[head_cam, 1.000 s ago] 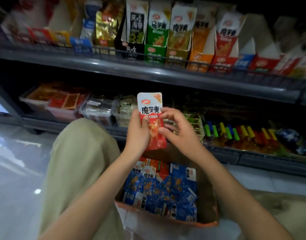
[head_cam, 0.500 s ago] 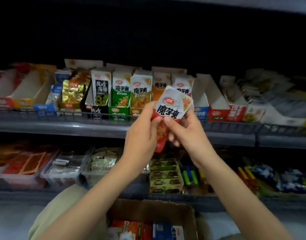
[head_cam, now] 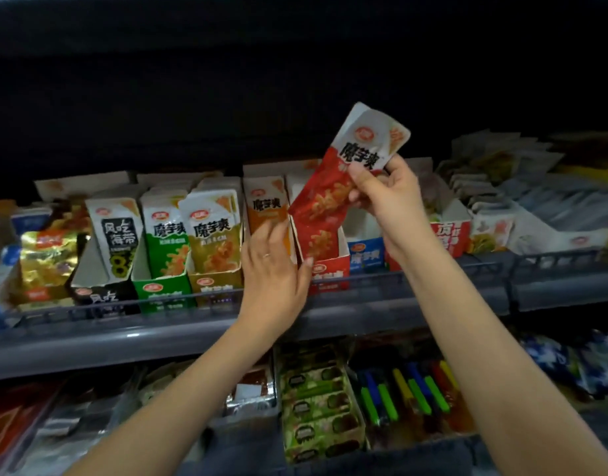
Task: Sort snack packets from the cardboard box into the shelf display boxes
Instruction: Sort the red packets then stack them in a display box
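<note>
While right hand (head_cam: pixel 386 204) pinches red packet (head_cam: pixel 325 204) over red box (head_cam: pixel 330 274), left hand (head_cam: pixel 275 273) relaxed below.

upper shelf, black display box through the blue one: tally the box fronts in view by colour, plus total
black box: 1
green box: 1
gold box: 1
red box: 1
blue box: 1
Total: 5
Not counted: the box of the orange packets, its front hidden behind the left hand.

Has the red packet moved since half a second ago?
Yes: the red packet rose from across the shelf rail to above the red display box.
</note>
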Demonstrator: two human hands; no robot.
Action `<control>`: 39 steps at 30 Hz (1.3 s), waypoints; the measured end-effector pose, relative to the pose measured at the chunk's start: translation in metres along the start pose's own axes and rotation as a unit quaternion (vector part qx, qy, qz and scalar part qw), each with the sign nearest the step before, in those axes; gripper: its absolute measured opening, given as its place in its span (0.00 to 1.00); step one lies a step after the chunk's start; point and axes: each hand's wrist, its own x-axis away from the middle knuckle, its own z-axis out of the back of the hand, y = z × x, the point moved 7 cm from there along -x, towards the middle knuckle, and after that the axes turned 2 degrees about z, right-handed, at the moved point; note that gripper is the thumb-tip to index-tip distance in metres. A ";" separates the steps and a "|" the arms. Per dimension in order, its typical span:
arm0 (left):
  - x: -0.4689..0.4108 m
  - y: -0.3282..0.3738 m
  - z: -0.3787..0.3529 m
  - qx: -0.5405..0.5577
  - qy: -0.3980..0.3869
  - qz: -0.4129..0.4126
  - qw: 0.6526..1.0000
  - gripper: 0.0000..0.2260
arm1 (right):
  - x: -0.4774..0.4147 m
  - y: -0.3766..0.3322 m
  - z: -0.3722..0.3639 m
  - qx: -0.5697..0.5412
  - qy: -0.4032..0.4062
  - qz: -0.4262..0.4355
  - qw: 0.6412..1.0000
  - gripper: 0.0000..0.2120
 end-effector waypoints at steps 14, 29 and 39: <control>0.014 0.003 -0.025 -0.124 0.072 -0.136 0.980 0.10 | -0.038 0.054 -0.001 0.082 -0.096 0.003 0.992 0.08; 0.016 0.004 -0.024 -0.124 0.070 -0.146 0.979 0.12 | -0.026 0.062 -0.034 0.380 -0.212 0.089 0.896 0.46; 0.015 0.003 -0.025 -0.111 0.071 -0.140 0.981 0.12 | -0.033 0.066 -0.041 0.476 -0.177 0.117 0.853 0.31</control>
